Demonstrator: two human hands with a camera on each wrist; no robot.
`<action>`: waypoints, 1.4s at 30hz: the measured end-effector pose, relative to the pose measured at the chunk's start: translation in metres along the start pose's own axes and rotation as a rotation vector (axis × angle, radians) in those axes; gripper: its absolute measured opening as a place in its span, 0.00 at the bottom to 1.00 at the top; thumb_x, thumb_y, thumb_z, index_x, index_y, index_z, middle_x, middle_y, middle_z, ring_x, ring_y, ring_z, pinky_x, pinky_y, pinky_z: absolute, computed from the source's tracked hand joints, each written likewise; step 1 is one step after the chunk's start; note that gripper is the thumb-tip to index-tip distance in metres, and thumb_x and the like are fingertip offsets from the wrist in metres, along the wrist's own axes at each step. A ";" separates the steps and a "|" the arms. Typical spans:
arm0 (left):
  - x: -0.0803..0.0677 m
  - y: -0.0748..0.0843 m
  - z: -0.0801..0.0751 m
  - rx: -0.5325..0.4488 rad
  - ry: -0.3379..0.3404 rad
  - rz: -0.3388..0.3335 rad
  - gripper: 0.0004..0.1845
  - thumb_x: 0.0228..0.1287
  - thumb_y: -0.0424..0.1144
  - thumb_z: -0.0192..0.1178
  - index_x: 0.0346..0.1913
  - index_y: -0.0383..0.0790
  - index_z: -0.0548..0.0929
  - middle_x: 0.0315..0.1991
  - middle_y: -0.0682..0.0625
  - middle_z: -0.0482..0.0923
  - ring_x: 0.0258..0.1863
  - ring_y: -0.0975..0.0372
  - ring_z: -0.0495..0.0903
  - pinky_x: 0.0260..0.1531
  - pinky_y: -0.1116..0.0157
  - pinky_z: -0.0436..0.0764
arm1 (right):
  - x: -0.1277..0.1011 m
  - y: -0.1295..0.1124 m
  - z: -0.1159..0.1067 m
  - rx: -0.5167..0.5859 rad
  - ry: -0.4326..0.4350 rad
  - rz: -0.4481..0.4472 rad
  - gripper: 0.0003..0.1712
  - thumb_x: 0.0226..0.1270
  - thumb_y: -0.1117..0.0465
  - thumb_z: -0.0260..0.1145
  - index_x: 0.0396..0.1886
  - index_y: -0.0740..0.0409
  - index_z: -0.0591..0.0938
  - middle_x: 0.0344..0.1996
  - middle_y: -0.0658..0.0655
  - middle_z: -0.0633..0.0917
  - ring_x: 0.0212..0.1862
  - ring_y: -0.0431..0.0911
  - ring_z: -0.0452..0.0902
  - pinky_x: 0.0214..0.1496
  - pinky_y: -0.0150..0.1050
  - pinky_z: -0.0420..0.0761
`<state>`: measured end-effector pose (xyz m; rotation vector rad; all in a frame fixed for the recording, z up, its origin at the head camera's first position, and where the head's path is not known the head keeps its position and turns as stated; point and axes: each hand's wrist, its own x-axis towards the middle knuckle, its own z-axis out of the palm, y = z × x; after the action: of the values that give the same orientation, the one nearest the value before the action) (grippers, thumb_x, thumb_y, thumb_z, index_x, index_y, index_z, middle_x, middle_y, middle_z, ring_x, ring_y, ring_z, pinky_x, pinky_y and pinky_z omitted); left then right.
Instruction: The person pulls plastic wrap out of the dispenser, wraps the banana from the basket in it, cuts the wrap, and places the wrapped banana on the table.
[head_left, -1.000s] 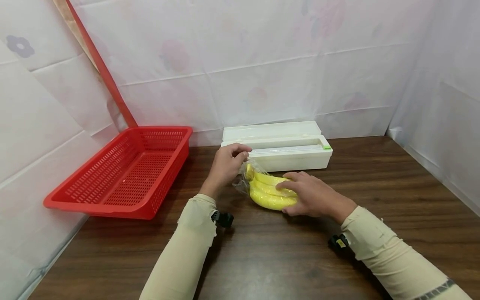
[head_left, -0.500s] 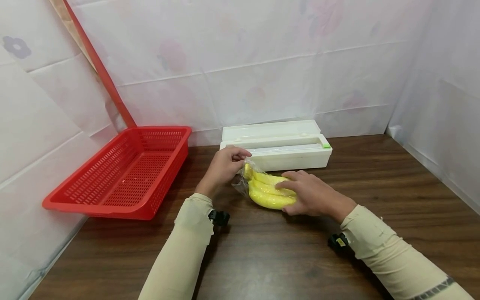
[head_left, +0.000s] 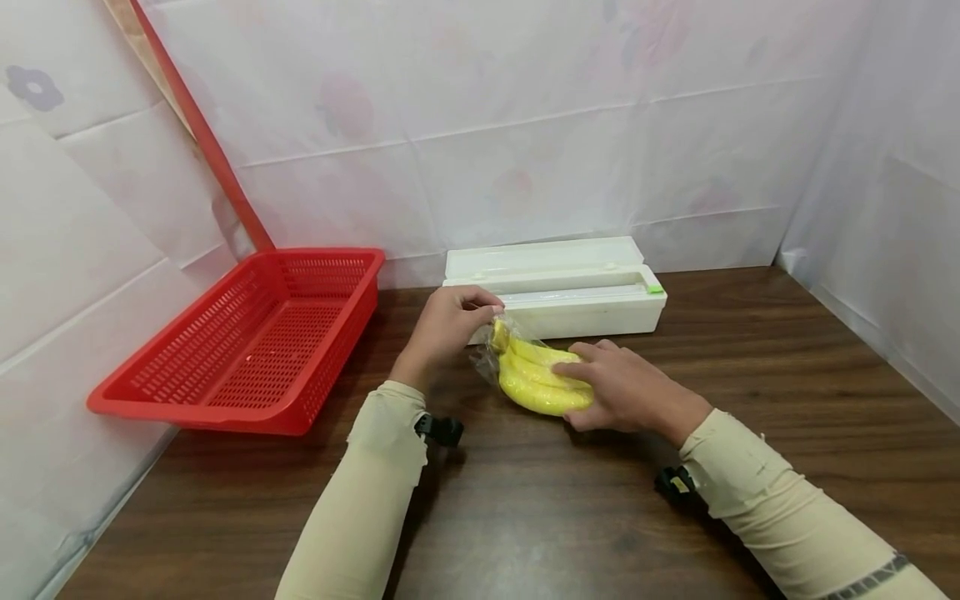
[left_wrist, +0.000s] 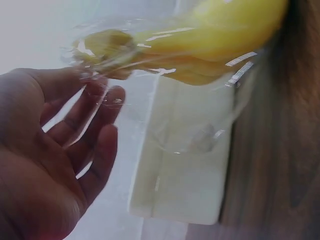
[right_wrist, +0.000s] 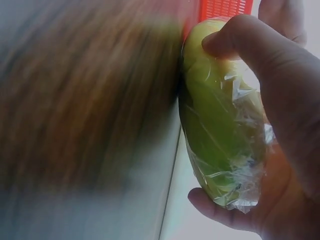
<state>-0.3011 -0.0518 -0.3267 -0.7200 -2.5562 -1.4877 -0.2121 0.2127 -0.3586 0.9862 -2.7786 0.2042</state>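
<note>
A bunch of yellow bananas (head_left: 536,385), covered in clear plastic wrap, lies on the table in front of the white box. My left hand (head_left: 447,327) is at the stem end, where thumb and index finger pinch the loose plastic wrap (left_wrist: 175,127). In the left wrist view its other fingers are bent and hold nothing. My right hand (head_left: 626,387) grips the bananas' other end, thumb on the near side and fingers over the top. The right wrist view shows crumpled wrap around the banana (right_wrist: 215,120) tips within that grip.
Behind the bananas stands a long white box (head_left: 592,317) with its lid up and a roll of film inside. A red plastic basket (head_left: 300,417) with perforated sides is on the left. White patterned sheets hang at the back and sides of the wooden table (head_left: 525,517).
My left fingers have shifted slightly at the stem end, lowering and then rising again with the plastic. My right hand keeps its grip, and the bananas stay in place.
</note>
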 end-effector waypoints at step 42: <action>-0.004 0.021 0.007 0.210 0.029 0.180 0.04 0.68 0.36 0.64 0.38 0.41 0.89 0.38 0.51 0.81 0.36 0.60 0.77 0.38 0.63 0.79 | 0.033 -0.019 -0.018 0.333 0.136 0.220 0.31 0.74 0.43 0.60 0.64 0.62 0.76 0.60 0.61 0.80 0.62 0.56 0.74 0.62 0.55 0.73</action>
<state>-0.2874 -0.0388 -0.3145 -0.8635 -2.5004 -1.1474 -0.2228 0.1810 -0.3324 0.6933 -2.7740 0.7556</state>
